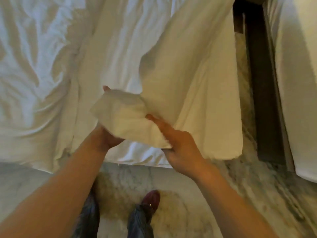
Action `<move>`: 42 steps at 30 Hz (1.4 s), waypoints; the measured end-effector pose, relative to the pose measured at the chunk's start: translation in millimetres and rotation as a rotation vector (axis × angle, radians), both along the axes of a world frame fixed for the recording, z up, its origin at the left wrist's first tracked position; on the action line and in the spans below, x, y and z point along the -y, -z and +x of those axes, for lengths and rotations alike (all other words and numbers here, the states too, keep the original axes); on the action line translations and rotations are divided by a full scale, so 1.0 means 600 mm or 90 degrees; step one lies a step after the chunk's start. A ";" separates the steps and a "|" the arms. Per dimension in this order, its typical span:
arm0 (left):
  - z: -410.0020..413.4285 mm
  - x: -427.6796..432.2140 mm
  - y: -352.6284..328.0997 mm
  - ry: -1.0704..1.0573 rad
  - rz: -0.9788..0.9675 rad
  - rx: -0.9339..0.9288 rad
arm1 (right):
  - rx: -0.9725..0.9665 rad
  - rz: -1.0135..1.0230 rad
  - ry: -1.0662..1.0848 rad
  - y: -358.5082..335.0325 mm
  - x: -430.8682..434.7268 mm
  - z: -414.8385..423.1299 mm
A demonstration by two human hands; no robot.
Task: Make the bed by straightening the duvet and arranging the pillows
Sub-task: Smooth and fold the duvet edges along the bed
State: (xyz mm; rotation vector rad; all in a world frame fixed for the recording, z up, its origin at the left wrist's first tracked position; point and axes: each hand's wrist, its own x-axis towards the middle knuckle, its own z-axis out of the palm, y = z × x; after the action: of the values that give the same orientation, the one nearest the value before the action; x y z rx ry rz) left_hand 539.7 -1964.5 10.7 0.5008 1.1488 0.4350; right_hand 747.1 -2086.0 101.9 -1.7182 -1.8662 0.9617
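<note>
Item: duvet (188, 74), white, lying across the bed (34, 66). I see its near corner (123, 115) raised off the mattress, bunched between both hands at the bed's near edge; the rest drapes up and to the right, one flap hanging over the side toward the floor (128, 179).

Left hand (106, 138): cupped under the corner from below, one fingertip showing past the far side of the bunch. Fingers mostly covered by cloth; I judge it closed on the fabric.

Right hand (178, 143): fingers straight and pressed together along the corner's right side, thumb tucked under the edge, pinching the cloth.

Risks, as I judge them:
- Corner slips out of the flat right-hand pinch if pulled hard; the grip looks shallow.
- Pull from one corner alone drags the wrinkled sheet with it and skews the duvet.
- Hanging flap brushes the floor or catches on the dark frame (257, 83) at right.

Not made out:
- Pillows: none in view.
- Far edge and head of bed: cut off.
- White bedding at far right (300, 100): second bed or not, unclear.
- Shoe (151, 200) below; frame blurred.
</note>
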 end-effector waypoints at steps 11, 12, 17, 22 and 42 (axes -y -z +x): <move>-0.063 -0.008 -0.029 0.106 0.110 -0.208 | -0.128 0.008 0.351 0.124 0.108 -0.137; -0.072 -0.011 -0.026 0.082 0.118 -0.193 | -0.272 -0.004 0.536 0.126 0.125 -0.152; -0.109 -0.015 -0.058 0.038 0.200 -0.177 | -0.993 -0.255 0.838 0.131 0.091 -0.160; -0.209 -0.044 -0.108 -0.018 0.322 -0.219 | -1.131 -0.120 0.867 0.138 0.012 -0.145; -0.317 -0.061 0.053 0.086 0.323 -0.468 | -0.847 -0.073 1.105 0.209 0.101 -0.148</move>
State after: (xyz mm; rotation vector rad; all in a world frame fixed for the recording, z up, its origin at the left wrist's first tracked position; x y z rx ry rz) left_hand 349.3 -1928.1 -20.9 1.2435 1.6982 0.4354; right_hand 658.1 -2146.8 -23.7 -1.3041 0.5830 0.8422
